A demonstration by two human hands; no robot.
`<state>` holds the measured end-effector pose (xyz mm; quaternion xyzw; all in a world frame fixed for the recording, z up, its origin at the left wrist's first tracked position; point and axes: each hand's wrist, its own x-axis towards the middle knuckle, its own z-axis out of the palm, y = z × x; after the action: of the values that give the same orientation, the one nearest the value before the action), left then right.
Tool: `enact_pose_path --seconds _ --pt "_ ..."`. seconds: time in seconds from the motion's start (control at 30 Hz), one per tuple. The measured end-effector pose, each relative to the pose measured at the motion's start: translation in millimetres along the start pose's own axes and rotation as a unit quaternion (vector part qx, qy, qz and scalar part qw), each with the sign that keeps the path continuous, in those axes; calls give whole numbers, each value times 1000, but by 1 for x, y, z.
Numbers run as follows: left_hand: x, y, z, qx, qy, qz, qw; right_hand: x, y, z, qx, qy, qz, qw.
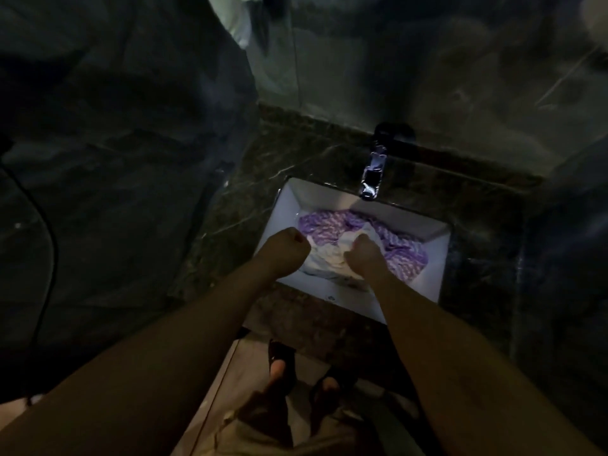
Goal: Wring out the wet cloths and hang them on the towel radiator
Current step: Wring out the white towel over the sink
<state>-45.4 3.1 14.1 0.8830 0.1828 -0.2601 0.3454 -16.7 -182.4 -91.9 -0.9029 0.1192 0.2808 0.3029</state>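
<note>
Dim marble counter (pixel 230 232) ringed the sink (pixel 329 200); our right hand (pixel 362 251) clutched the white cloth (pixel 324 263), likely sodden and limp; left hand (pixel 289 243) fisted, hold unclear.

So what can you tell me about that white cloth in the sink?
The white cloth is a bunched, crumpled piece of soft fabric. It lies in the white sink, partly on top of a purple patterned cloth. The right hand grips its upper folds with curled fingers. The left hand is a fist at its left edge; whether it holds the cloth cannot be told in this dim light.
</note>
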Motion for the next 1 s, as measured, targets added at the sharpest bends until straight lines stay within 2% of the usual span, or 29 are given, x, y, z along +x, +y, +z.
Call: enact_pose_path --seconds 0.1,0.2,0.3,0.4,0.57,0.73,0.83,0.93,1.0 --pt "4 -6 -6 -17 -16 -10 1000 6 14 10 -9 -25 18 1000" --pt "7 -7 -13 -37 -32 -25 998 7 17 4 -19 -7 6 1000" --pt "7 -1 -16 -44 -51 -21 997 -8 9 -25 100 -9 47 994" --pt "1 19 -16 -69 -89 -5 994 -33 12 -68 235 -31 83 968" --pt "-9 58 -12 -27 -102 66 992 -83 -4 -121 366 -48 60 928" --pt "-25 98 -10 23 -176 192 965 -119 -29 -166 458 -31 4 889" --pt "-35 118 -11 61 -127 280 950 -131 -32 -190 467 -47 -3 883" --pt "-42 134 -25 33 -123 292 948 -139 -24 -205 479 -21 8 877" --pt "-46 147 -39 19 -89 304 948 -149 -22 -213 456 15 16 890"
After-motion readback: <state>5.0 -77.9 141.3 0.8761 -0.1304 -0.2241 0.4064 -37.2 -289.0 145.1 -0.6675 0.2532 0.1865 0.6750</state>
